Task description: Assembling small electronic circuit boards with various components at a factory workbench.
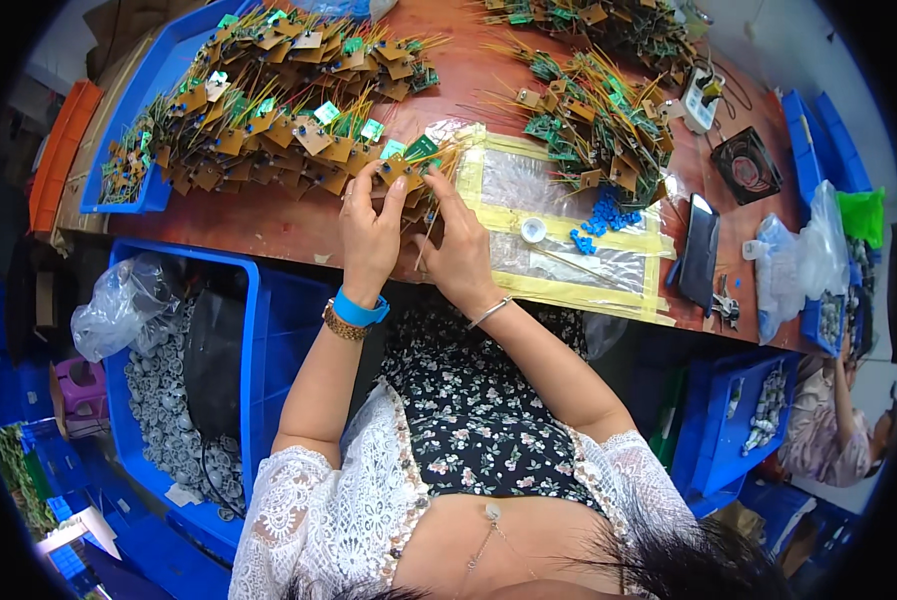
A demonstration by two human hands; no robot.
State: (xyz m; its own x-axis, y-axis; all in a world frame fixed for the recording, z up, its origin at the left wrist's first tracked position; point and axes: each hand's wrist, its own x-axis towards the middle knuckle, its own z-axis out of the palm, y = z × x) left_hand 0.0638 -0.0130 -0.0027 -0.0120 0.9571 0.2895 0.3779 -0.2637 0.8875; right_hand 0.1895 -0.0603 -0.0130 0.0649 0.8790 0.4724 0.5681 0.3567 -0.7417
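Observation:
Both my hands work at the near edge of a pile of wired circuit boards (268, 150) on the red-brown table. My left hand (368, 240) has its thumb and index finger at a small brown circuit board. Beside it my right hand (458, 250) bends its fingers round the wired end of a green circuit board (421, 148). Fingers and wires partly hide where the boards meet the fingertips. To the right, a small white round cap (533, 230) and loose blue connectors (608, 212) lie on a clear sheet edged with yellow tape (558, 290).
A second heap of wired boards (608, 130) lies right of the sheet. Past it are a white power strip (701, 100), a black fan (745, 165) and a dark phone (699, 250). A blue bin (251, 350) of grey parts stands lower left. Another person (828, 420) sits at right.

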